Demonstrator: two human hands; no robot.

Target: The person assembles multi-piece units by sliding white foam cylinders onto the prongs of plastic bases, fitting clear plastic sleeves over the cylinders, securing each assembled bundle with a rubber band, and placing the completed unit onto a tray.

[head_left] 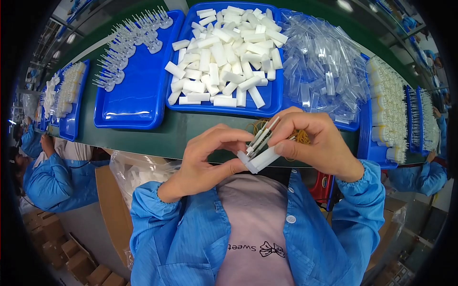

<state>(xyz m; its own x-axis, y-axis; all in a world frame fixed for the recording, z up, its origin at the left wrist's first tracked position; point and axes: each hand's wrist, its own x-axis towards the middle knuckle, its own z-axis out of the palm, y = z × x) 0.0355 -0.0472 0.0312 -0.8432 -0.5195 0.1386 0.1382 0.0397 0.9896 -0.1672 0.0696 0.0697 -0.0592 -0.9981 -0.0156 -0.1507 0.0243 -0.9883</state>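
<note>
My left hand (206,155) pinches the pale base of a small bundle of thin white rods (260,137) between thumb and fingers. The rods point up and to the right. A white foam block (265,158) lies along the near side of the rods, and my right hand (312,139) holds it there with the thumb. The fingers of that hand curl over the far side of the rods. Both hands are in front of my chest, close to the table's near edge. Fingers hide parts of the block and rods.
A blue tray heaped with white foam blocks (219,52) stands straight ahead. To its left, a blue tray (131,95) holds upright rod bundles (117,52). Clear plastic sleeves (324,62) pile up at right, beside packed pieces (384,105). Tan rubber bands (302,137) lie behind my right hand.
</note>
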